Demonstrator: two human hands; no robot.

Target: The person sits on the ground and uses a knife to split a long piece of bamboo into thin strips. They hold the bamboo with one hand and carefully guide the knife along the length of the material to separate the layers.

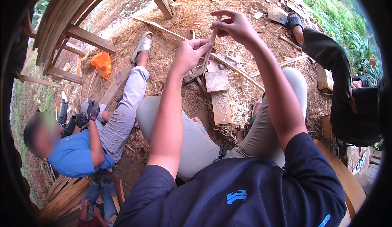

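An orange sheet (101, 65), perhaps plastic, lies near a blue-shirted co-worker (77, 154), with green plants (341, 12) at right.

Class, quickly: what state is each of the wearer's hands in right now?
Left hand: closed, pinching the thin wooden strip.
Right hand: holding that strip near its upper end.

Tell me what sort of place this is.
It looks like an open-air woodworking spot: wood shavings lie scattered about, boards are piled at the lower left, and green plants grow at the upper right.
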